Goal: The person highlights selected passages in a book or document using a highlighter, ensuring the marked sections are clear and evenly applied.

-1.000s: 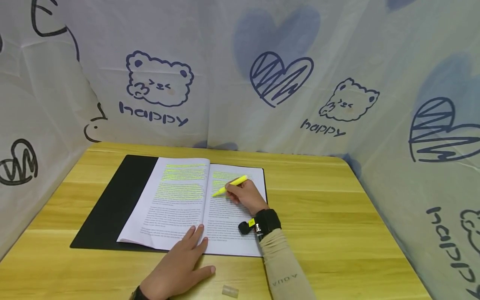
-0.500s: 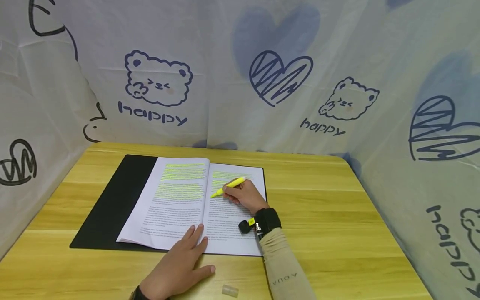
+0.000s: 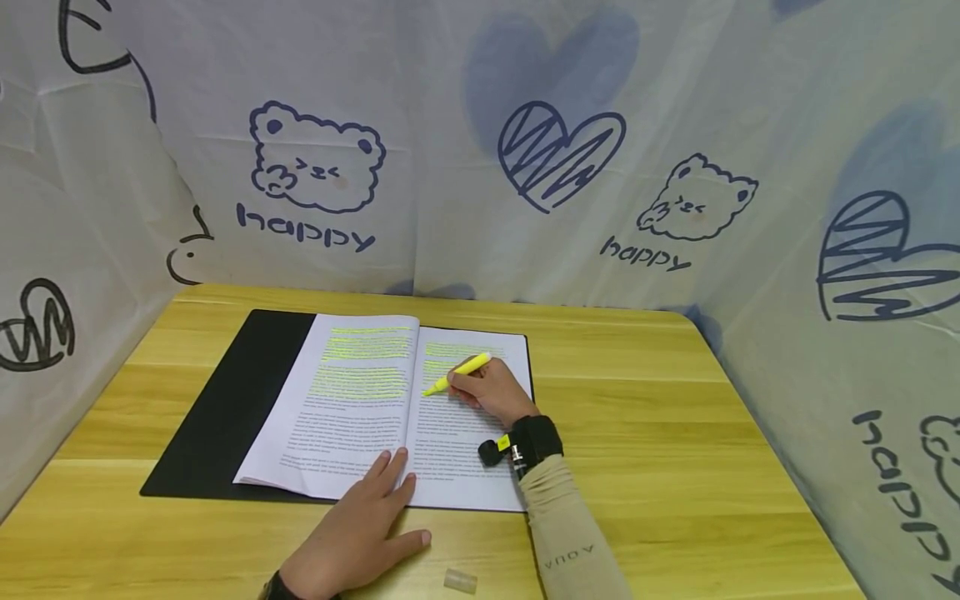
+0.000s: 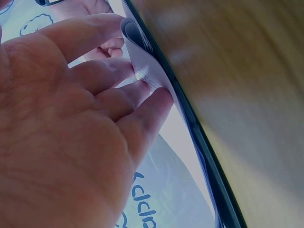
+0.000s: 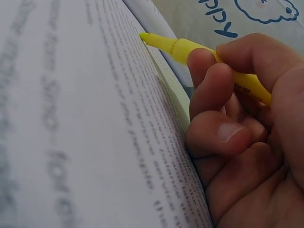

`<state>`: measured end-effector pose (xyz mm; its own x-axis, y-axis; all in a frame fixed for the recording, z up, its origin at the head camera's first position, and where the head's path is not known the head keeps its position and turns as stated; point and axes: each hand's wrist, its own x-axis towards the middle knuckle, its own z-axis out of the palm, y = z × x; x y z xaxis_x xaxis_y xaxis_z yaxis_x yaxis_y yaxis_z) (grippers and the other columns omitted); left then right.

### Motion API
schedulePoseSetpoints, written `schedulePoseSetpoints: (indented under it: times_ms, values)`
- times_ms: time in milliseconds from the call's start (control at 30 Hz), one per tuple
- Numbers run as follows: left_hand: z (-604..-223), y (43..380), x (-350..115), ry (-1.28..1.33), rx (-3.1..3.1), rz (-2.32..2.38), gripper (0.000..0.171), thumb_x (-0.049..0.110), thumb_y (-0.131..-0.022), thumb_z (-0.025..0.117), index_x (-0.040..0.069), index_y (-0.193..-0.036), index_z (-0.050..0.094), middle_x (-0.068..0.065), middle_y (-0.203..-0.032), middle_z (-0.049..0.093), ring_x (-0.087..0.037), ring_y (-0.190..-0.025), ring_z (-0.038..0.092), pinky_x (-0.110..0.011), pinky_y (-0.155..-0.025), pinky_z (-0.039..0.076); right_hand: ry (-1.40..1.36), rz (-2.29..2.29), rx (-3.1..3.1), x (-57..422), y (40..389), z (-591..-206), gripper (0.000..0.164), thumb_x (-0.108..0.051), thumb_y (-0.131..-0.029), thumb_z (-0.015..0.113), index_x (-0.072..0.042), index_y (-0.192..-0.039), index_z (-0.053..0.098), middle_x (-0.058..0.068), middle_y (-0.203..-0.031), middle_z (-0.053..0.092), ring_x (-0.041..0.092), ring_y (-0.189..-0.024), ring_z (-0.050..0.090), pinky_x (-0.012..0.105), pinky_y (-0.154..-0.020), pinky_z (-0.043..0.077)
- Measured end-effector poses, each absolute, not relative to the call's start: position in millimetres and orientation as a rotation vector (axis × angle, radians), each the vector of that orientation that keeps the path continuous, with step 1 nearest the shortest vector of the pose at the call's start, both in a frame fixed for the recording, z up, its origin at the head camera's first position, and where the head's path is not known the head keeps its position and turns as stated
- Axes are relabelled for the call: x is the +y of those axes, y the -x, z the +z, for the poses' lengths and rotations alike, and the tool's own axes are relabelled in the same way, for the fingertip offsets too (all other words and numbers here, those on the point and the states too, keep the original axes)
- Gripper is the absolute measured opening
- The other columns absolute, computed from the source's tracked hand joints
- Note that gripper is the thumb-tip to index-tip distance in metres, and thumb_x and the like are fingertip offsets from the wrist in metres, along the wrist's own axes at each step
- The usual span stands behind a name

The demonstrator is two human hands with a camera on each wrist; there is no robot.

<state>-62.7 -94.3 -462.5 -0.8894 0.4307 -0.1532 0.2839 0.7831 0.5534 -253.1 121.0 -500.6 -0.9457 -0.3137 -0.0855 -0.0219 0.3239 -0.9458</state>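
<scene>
Printed pages lie spread in an open black folder, with yellow lines over the upper text of both pages. My right hand pinches a yellow highlighter over the right page. In the right wrist view the highlighter points at the printed lines, its tip at or just above the paper. My left hand lies with straight fingers across the bottom of the pages near the fold. The left wrist view shows that hand's fingertips against the curled paper edge.
A small translucent cap-like piece lies on the wooden table near the front, right of my left hand. White cloth with bear and heart drawings surrounds the table at the back and sides.
The highlighter tip first shifts slightly left toward the fold, then a touch back right. My left hand and the pages stay in place.
</scene>
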Motion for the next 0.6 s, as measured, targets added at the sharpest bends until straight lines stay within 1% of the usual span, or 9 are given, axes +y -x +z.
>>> schedulePoseSetpoints:
  times_ms: [333,600]
  values:
    - [-462.2,62.9,-93.5,-0.56,2.723,0.772,0.08,0.059,-0.087,0.058,0.002,-0.141,0.045,-0.012,-0.159,0.019,-0.033,-0.146,0.01,-0.054,-0.112,0.019,0.308,-1.626,2.379,123.8,254.2,-499.5,0.025,-0.045,-0.087,0.066,-0.021,-0.094,0.072,0.007,-0.08,0.066,0.02,-0.067,0.054,0.029,-0.058,0.04]
    - [-461.5,63.1,-93.7,-0.559,2.721,0.776,0.08,0.059,-0.086,0.058,0.002,-0.141,0.045,-0.011,-0.159,0.019,-0.033,-0.146,0.01,-0.054,-0.112,0.019,0.278,-1.622,2.384,124.8,254.4,-498.2,0.026,-0.044,-0.087,0.066,-0.019,-0.094,0.07,0.008,-0.079,0.065,0.02,-0.066,0.053,0.028,-0.056,0.039]
